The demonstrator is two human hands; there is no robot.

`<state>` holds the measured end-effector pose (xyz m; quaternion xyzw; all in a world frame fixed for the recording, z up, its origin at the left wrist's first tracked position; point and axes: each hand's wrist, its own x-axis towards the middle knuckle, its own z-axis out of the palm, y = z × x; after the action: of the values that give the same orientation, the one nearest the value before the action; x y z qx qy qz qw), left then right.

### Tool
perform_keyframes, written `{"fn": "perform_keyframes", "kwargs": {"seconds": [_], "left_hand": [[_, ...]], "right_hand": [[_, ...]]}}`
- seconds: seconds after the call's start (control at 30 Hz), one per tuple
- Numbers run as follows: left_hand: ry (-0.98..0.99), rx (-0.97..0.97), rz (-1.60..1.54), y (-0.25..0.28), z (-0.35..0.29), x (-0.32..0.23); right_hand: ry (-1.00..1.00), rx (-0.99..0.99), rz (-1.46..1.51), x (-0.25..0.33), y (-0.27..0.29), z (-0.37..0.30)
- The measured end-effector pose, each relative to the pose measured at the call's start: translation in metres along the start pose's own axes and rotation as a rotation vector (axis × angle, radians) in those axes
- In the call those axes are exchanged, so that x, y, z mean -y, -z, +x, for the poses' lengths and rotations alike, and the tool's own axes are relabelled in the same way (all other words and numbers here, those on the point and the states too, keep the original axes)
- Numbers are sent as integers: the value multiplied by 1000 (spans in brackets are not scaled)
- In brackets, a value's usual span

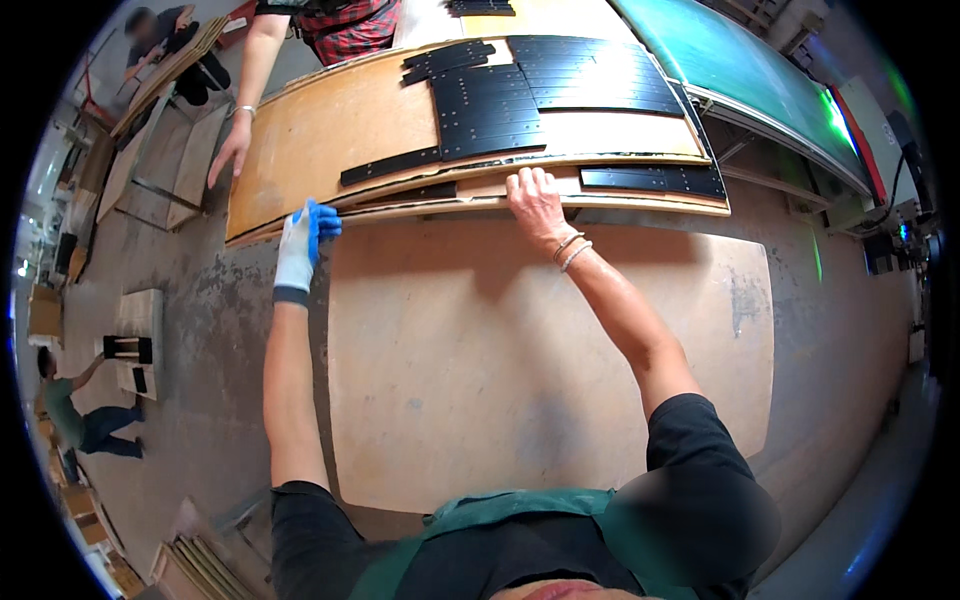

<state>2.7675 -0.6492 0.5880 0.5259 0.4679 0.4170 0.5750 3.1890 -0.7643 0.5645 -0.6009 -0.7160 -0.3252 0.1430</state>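
A plywood board (310,125) lies across the far side, carrying black strips with small holes (485,110) laid side by side. Beneath it is a second board (475,203), with more black strips (650,180) showing in the gap between the two. My left hand (300,250), in a white and blue glove, is closed on the near left edge of the upper board. My right hand (536,205), bare with bracelets at the wrist, has its fingers curled over the upper board's near edge. Both thumbs are mostly hidden.
Opposite me, a co-worker's hand (236,145) hangs by the board's left end. A pale bare board (550,360) lies between me and the stack. A green conveyor belt (750,75) runs at the far right. Two other people (75,410) are off to the left.
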Motion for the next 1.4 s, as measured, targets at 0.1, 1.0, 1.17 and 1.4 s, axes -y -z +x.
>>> {"fn": "perform_keyframes", "kwargs": {"seconds": [0.1,1.0,1.17,1.4], "left_hand": [[-111,-44,132,-31,-14,-11],[112,-308,-979,-52,-68,90],[30,-461,-635,-62,-122,98],[163,-557,-1016,-106,-129,30]], "right_hand": [[16,27,5,-11,-4,-6],[-1739,-438,1571,-115,25,-120],[-1652,-779,1942,-186,-33,-45],[-1650,-598,1956,-221,-50,-33]]}}
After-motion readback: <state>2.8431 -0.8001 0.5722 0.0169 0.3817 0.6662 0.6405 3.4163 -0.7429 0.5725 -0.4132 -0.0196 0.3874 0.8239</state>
